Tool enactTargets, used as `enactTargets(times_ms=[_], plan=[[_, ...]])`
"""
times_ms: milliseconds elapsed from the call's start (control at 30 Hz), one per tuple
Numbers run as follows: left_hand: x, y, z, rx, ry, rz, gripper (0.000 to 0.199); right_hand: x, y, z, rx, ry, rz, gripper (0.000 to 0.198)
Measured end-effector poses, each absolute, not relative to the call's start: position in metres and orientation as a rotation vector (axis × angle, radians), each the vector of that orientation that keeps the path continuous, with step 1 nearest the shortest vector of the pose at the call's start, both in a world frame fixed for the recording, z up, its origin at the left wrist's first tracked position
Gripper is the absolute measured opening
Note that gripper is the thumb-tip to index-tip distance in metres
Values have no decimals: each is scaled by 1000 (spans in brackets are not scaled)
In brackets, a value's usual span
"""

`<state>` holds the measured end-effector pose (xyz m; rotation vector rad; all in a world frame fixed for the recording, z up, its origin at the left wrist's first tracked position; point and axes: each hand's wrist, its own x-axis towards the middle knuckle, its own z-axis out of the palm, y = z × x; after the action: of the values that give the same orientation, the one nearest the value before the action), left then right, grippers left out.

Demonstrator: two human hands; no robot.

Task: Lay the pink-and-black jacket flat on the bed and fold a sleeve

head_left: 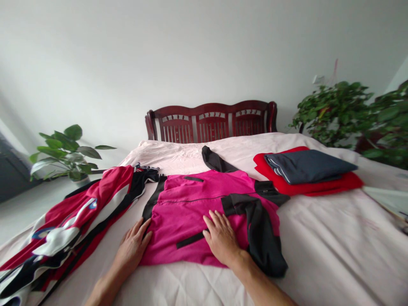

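Note:
A magenta zip jacket (181, 212) with black trim lies front up and sideways on the bed, its black collar pointing right. The near black sleeve (263, 229) is folded over the chest, while the far sleeve (216, 160) sticks out toward the headboard. My left hand (135, 240) rests with fingers extended on the black hem at the jacket's left end. Flat on the jacket's front, beside the near black pocket strip (191, 240), lies my right hand (221, 236) with its fingers spread. Neither hand grips anything.
Left of the jacket is a loose heap of red, white and black clothing (86, 216). Folded dark grey (312, 165) and red garments (325, 185) are stacked at right. A wooden headboard (210, 123) stands behind the pale bedsheet (325, 238); potted plants (68, 153) flank the bed.

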<state>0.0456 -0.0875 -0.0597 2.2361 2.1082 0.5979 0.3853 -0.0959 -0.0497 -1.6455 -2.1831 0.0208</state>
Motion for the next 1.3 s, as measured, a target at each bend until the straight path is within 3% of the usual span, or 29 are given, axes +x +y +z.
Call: enactTargets(times_ms=[1300], plan=[[42,-83,-65,2241,2122,578,56,384,-98,-45,-1650,-2177,56,50]])
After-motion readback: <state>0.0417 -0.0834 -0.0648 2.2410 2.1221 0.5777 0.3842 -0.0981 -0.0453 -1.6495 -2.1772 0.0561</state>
